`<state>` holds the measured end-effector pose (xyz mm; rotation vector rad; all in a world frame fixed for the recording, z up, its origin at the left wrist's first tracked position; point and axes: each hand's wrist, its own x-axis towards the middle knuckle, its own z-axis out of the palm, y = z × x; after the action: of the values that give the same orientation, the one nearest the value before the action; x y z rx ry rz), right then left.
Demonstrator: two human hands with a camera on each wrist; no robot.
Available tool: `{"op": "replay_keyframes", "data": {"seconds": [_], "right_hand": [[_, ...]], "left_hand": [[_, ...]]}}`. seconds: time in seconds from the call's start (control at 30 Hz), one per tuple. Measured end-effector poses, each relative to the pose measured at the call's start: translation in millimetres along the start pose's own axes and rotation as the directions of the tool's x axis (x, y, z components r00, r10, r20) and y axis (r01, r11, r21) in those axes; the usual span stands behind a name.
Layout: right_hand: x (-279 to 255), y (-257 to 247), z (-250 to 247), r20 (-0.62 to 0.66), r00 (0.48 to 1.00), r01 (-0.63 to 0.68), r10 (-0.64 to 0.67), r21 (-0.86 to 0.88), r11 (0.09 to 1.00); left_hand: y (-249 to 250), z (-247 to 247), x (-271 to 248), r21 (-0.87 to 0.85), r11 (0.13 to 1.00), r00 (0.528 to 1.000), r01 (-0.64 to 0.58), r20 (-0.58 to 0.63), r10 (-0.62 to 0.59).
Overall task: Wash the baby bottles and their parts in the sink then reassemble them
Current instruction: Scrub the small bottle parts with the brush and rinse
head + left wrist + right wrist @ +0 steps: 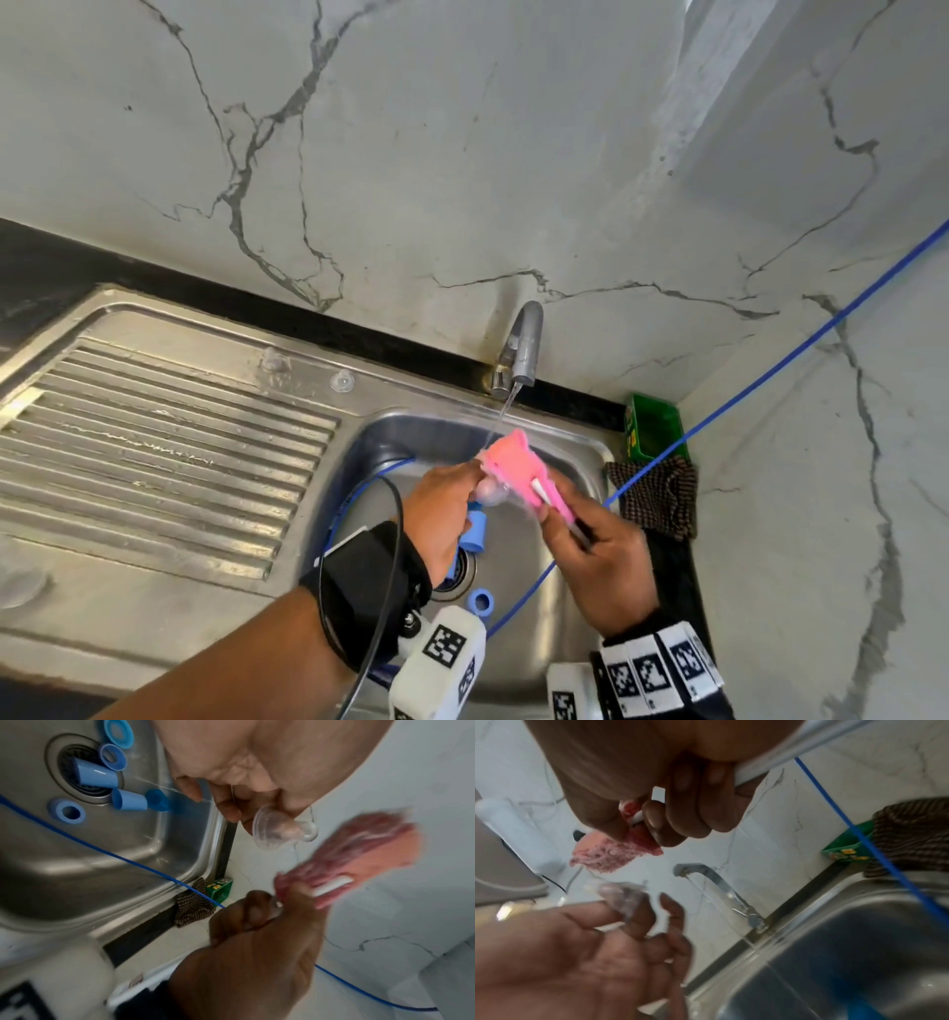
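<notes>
Washing step: left hand pinches clear soft rubber teat; right hand grips pink sponge brush at teat's 3 o'clock. Next, likely: scrub teat, rinse under running tap.

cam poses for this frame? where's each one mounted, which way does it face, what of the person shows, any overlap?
Head: above, facing down at the steel sink and marble wall; both forearms show.
Left wrist: along the left hand, which pinches a clear silicone teat.
Right wrist: along the right hand, which grips a pink sponge brush.
Shared: teat, brush, both hands.
</notes>
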<state>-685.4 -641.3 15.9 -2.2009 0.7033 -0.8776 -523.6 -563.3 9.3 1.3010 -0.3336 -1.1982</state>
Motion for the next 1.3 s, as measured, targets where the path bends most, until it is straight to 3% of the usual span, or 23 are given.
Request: {"op": "replay_keyframes", "data": {"seconds": [0.07,0.13,0.2,0.3,0.4,0.5,0.67,0.83,0.93,1.03,1.17,1.3], "right_hand": [[9.0,-4.6,1.3,-0.038,0.999,0.017,-0.017,-0.007,1.000],[17.3,-11.6,6.1,-0.060,0.991,0.114,-0.115,-0.033,0.993],[17.3,-9.9,10.6,-0.017,0.972,0.232,-0.236,-0.130,0.964],[3.8,11.3,7.6,0.050,0.962,0.272,-0.268,-0.245,0.930],[-5.5,16.2,3.0,0.042,0.963,0.267,-0.267,-0.294,0.918],[1.0,1.6,1.6,-0.027,0.943,0.316,-0.331,-0.234,0.920],[9.9,-5.7,11.2,0.095,0.916,0.399,-0.390,-0.323,0.858],[-0.9,24.0,-0.9,0.105,0.947,0.321,-0.304,-0.339,0.884],[-9.6,38.3,-12.1,-0.013,0.987,0.149,-0.160,-0.295,0.944],[-14.5,39.9,-21.7,-0.163,0.987,-0.032,0.006,-0.156,0.987],[-13.3,22.4,-13.2,-0.182,0.972,-0.152,0.151,0.006,0.988],[-12.5,16.5,-4.8,-0.135,0.962,-0.223,0.236,0.102,0.969]], "left_hand": [[-5.1,5.1,-3.2,-0.050,0.996,0.998,0.068,-0.003,-0.068],[-3.6,12.0,-6.1,-0.136,0.979,0.988,0.149,-0.016,-0.153],[-0.4,15.1,-5.3,-0.270,0.930,0.966,0.250,-0.003,-0.260],[7.6,8.6,-1.3,-0.415,0.840,0.928,0.350,0.028,-0.373],[8.1,0.8,-0.5,-0.402,0.840,0.918,0.366,0.006,-0.397],[4.5,1.8,1.2,-0.400,0.844,0.921,0.357,0.002,-0.389],[14.4,9.0,-8.8,-0.449,0.825,0.939,0.343,0.189,-0.287],[19.4,7.7,-14.8,-0.437,0.829,0.936,0.349,0.108,-0.336],[21.2,-0.6,-6.1,-0.440,0.854,0.955,0.277,0.025,-0.296],[25.9,-2.7,-8.1,-0.400,0.897,0.980,0.186,0.017,-0.196],[19.1,4.7,-14.0,-0.219,0.968,0.990,0.118,0.105,-0.097],[12.4,6.7,-13.8,-0.007,1.000,0.995,0.021,0.098,-0.020]]}}
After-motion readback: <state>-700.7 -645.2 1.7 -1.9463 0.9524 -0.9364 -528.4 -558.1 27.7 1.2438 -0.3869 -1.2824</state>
